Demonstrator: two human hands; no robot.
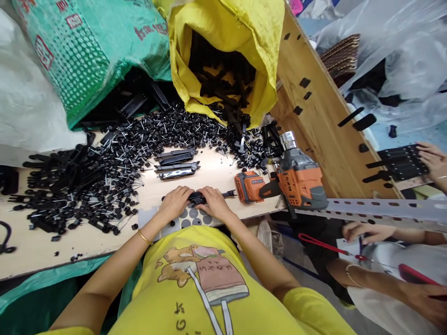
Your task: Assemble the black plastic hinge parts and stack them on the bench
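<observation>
My left hand and my right hand meet near the table's front edge, both with fingers closed on a black plastic part. Its forked end sticks out to the right of my right hand. Under my hands lies a grey sheet with round dark stickers. Just beyond them, several long black folded parts lie side by side. To the right stands an orange and grey cordless impact wrench, its battery toward my right hand. My fingers hide most of the held part.
Small black pieces with metal pins are heaped across the back and left. A green sack and a yellow sack of black parts stand behind. A wooden board borders the right; co-workers' hands show beyond it.
</observation>
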